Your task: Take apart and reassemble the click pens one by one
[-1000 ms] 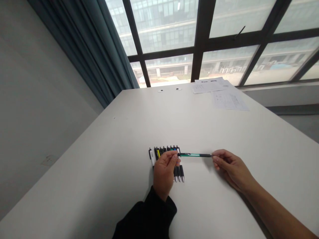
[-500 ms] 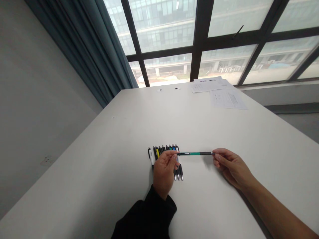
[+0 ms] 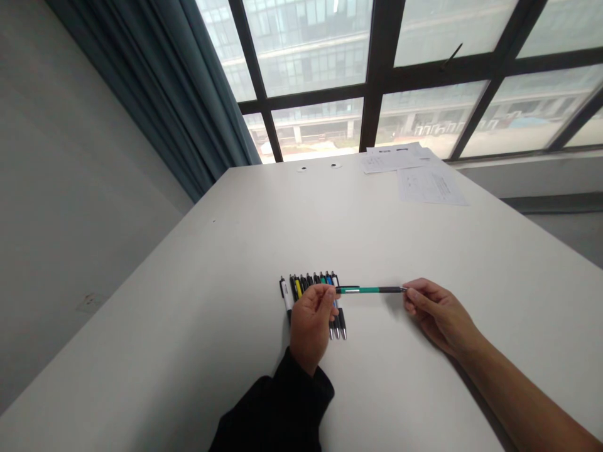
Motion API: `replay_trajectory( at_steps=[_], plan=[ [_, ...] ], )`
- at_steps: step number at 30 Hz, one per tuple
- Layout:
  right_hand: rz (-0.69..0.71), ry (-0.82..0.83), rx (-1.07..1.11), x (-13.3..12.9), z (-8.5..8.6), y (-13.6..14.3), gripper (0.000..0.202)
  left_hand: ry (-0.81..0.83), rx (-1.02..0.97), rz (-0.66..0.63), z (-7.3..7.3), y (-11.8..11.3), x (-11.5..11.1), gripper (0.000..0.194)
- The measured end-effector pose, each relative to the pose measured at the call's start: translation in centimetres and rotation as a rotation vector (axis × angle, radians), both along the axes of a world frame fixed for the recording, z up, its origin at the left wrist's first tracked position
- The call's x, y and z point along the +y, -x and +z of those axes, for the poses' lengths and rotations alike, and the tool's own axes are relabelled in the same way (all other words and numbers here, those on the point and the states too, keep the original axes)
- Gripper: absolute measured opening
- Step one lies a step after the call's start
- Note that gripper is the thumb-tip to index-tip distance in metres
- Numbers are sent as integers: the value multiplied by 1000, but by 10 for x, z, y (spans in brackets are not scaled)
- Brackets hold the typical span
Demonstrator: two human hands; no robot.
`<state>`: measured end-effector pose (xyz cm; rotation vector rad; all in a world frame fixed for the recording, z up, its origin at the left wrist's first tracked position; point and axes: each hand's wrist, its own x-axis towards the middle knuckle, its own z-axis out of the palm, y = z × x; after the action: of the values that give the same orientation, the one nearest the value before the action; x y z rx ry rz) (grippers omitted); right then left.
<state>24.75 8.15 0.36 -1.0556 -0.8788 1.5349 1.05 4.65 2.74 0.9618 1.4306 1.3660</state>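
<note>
A green pen with a dark grip [image 3: 370,290] is held level above the white table [image 3: 264,220], between both hands. My left hand [image 3: 313,320] pinches its clip end, and my right hand [image 3: 436,314] pinches the tip end. Beneath and behind my left hand lies a row of several pens, with yellow, green, blue and black barrels showing; my hand hides their middle. At the row's left end is a white pen [image 3: 286,296], slightly apart from the others. Silver tips show at the lower right of the row.
Printed sheets of paper [image 3: 431,186] lie at the table's far right corner. Two small white pieces with dark spots sit near the far edge. Beyond the table are a blue curtain [image 3: 188,94] and a dark-framed window [image 3: 372,81].
The green pen has rolled slightly between the fingers, so its clip now shows along the upper side. Both hands keep their places.
</note>
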Motion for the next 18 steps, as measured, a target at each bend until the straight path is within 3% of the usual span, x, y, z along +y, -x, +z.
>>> replay_trajectory(
  at_steps=[18],
  plan=[
    [3, -22, -17, 0, 2, 0, 33, -3, 25, -38, -2, 1, 0, 36]
  ],
)
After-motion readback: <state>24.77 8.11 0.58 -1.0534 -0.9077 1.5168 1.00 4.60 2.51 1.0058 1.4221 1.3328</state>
